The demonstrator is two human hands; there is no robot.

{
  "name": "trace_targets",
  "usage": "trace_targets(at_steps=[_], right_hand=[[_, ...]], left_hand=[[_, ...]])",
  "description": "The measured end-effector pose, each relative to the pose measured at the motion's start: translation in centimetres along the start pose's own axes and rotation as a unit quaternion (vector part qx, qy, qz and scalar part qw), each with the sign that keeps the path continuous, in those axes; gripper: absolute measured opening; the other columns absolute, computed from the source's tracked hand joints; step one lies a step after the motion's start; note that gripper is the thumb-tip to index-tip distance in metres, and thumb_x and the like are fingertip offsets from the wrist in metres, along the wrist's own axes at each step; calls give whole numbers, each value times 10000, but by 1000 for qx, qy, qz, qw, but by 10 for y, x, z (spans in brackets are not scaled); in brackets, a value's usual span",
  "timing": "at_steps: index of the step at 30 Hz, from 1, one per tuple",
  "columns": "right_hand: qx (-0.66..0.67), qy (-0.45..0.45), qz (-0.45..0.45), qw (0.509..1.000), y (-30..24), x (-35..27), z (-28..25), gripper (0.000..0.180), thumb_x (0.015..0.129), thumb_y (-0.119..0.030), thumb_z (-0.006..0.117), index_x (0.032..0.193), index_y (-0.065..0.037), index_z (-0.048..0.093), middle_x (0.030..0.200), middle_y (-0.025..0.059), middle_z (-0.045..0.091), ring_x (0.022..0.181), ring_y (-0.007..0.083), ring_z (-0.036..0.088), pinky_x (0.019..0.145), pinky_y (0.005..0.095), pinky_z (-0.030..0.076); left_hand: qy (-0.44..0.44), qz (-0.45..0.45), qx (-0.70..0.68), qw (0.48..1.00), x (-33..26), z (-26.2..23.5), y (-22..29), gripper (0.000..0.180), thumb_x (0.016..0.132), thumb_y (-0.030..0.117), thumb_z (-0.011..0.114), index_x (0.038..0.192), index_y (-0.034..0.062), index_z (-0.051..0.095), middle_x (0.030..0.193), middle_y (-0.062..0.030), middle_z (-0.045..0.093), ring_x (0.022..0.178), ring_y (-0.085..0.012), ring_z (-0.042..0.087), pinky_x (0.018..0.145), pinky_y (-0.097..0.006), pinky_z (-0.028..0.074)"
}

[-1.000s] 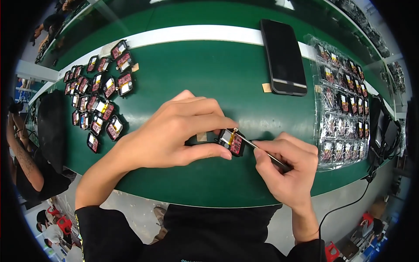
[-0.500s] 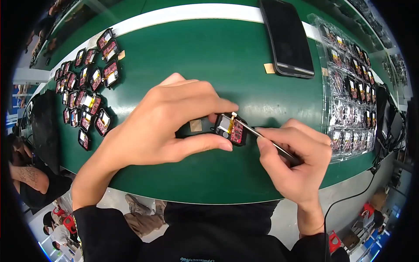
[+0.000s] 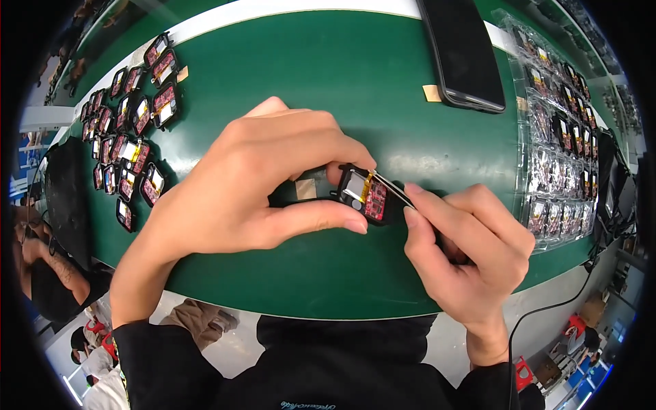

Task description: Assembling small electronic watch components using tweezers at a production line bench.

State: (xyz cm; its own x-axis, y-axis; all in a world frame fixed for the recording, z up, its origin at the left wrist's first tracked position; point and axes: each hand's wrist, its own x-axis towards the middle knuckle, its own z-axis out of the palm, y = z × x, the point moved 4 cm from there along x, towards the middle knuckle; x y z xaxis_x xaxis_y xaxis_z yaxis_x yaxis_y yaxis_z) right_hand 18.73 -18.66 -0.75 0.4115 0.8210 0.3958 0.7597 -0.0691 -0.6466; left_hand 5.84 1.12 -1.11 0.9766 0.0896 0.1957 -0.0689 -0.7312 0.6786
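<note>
— What was the left hand [image 3: 253, 188] doing?

— It was closed on a small black module [image 3: 363, 193] with a red circuit board and a pale square part inside. The thumb pressed its near edge and a fingertip sat on its far edge, so the module was pinched above the green table [image 3: 355, 89], roughly at the middle of it.

— And the right hand [image 3: 465, 249]?

— It was clamped on thin tweezers [image 3: 393, 189], fingers curled tight round the handle. The tips reached to the left and met the module at its far right corner, by a yellow strip. Whether the tips were squeezed on anything, I could not tell.

— Were the two hands apart?

— Close together, nearly touching at the module.

— What else lay on the table?

— On the far left, a loose cluster of similar modules [image 3: 133, 140], black frames with red and pale insides, lying flat. On the right, a clear plastic tray [image 3: 567, 137] with rows of pockets, each holding another small part. At the far side lay a black phone [image 3: 465, 51], screen dark, and just left of its near corner a small tan square tag [image 3: 432, 93]. A second tan square [image 3: 305, 189] lay on the table just beside the left hand's fingers, left of the module.

— Any edge marking?

— A white band [image 3: 273, 10] ran along the far rim of the table.
</note>
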Motion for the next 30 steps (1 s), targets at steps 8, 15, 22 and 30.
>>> trace_targets(at_steps=[8, 15, 22, 30], right_hand=[[106, -48, 112, 987, 2, 2, -2, 239, 833, 86, 816, 1061, 29, 863, 732, 26, 648, 597, 69, 547, 545, 246, 372], [86, -56, 106, 989, 3, 0, -2, 230, 831, 76, 826, 1053, 28, 863, 726, 30, 644, 596, 74, 547, 546, 248, 373], [90, -64, 100, 989, 3, 1, 0, 229, 842, 72, 826, 1061, 20, 866, 734, 35, 651, 608, 78, 554, 554, 248, 378], [77, -82, 109, 988, 3, 2, -1, 232, 840, 77, 819, 1061, 22, 865, 736, 33, 652, 597, 74, 548, 547, 247, 375]], left_hand=[[-72, 6, -36, 997, -3, -9, -8, 581, 756, 393, 975, 1201, 47, 834, 1010, -42, 787, 755, -168, 601, 760, -315, 427], [-76, 34, -19, 996, 0, -7, -11, 575, 780, 409, 969, 1203, 44, 834, 1013, -48, 794, 832, -171, 667, 722, -303, 425], [-52, 50, -11, 997, -1, -5, -5, 560, 788, 412, 968, 1191, 46, 836, 986, -41, 793, 817, -177, 669, 725, -314, 424], [-41, 92, 16, 995, 0, -4, -3, 544, 764, 419, 967, 1145, 51, 847, 928, -48, 772, 768, -188, 655, 738, -345, 381]])
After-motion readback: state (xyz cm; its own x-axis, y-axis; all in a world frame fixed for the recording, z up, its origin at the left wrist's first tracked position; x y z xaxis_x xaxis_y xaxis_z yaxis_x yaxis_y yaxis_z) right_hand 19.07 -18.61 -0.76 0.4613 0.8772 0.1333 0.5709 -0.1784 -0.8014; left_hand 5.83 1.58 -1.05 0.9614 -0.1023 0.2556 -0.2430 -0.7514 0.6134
